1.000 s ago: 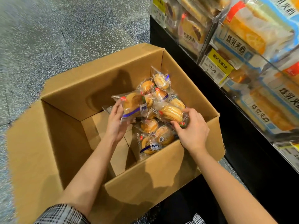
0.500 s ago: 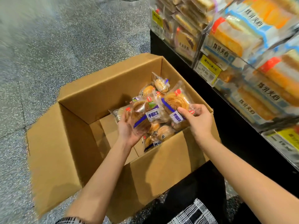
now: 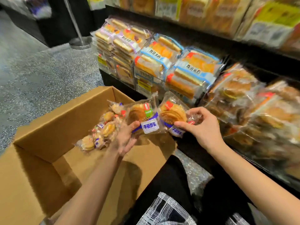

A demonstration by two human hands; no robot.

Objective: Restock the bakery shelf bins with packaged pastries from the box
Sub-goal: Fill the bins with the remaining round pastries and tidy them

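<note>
Holding one clear-wrapped pastry pack each above the cardboard box [image 3: 68, 117] at frame centre, left hand [image 3: 125, 140] cradles its pack [image 3: 142, 117], right hand [image 3: 203, 127] pinches its pack [image 3: 172, 114]; light, crushable, slippery film, so probably best gripped at the seams.

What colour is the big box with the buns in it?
Plain brown cardboard box, seen best in the head view.

2 bare forearms, black-and-white plaid garment [image 3: 164, 211], black trousers [image 3: 175, 176]
</note>
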